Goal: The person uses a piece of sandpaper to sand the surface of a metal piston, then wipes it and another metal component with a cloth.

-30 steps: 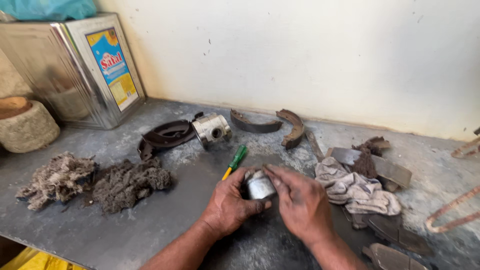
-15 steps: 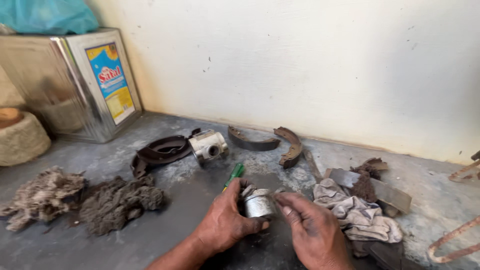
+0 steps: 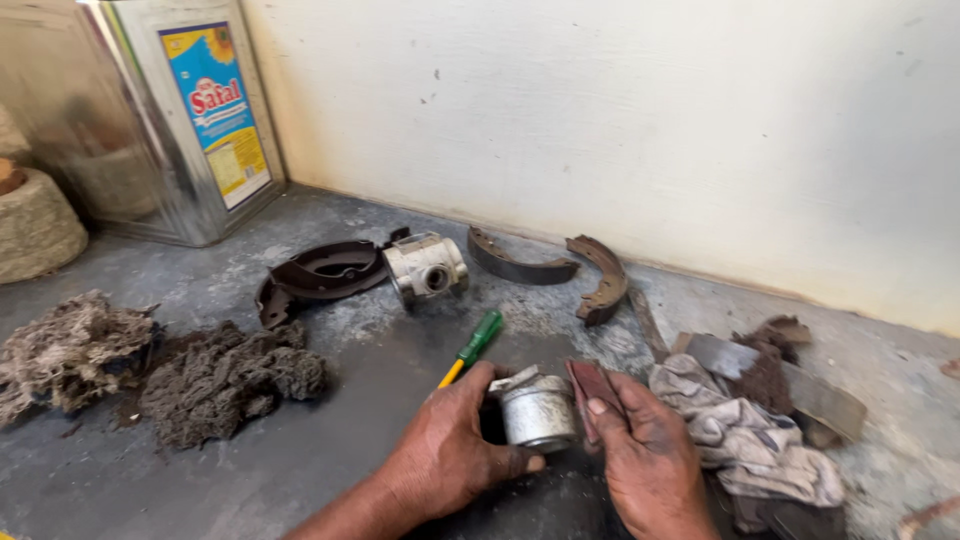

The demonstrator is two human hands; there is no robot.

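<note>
My left hand (image 3: 450, 445) grips a small silver metal cylinder (image 3: 538, 410), a piston-like part, low in the middle of the view. Pressed against the cylinder's right side is a small reddish-brown strip of abrasive paper (image 3: 592, 385), held by the fingers of my right hand (image 3: 650, 460). A screwdriver with a green and yellow handle (image 3: 470, 346) lies on the grey slab just beyond my left hand.
A metal wheel cylinder (image 3: 426, 268) and dark curved brake shoes (image 3: 320, 272) (image 3: 604, 278) lie near the wall. Two clumps of dirty cotton waste (image 3: 225, 380) sit at left, a grey rag (image 3: 745, 435) at right. A large square tin (image 3: 165, 110) stands at back left.
The view has moved closer and tilted down a little. Both hands stay on the cylinder, with the right hand's strip shifting along its side.
</note>
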